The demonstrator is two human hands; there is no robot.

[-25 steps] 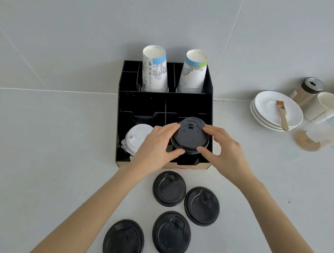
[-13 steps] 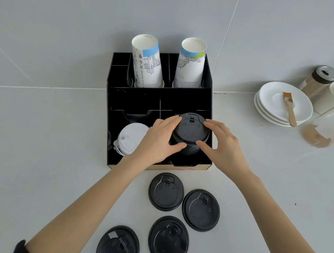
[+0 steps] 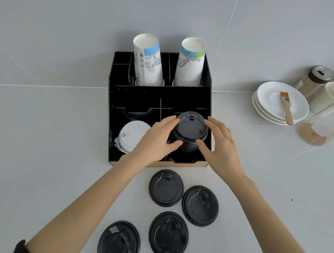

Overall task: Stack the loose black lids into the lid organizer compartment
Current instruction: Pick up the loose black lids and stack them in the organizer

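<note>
Both hands' fingers [image 3: 172,122] around black lid stack [image 3: 190,128] in organizer [image 3: 158,97]

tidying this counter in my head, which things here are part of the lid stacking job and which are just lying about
Part of the job:
- black lid stack, held by left hand and right hand
- four loose black lids on the counter
- black organizer

Just lying about:
- white lids
- two paper cups
- saucers with brush
- shaker jar

Black lid stack [image 3: 190,132] in organizer [image 3: 158,97]; four loose lids [image 3: 166,188].
</note>
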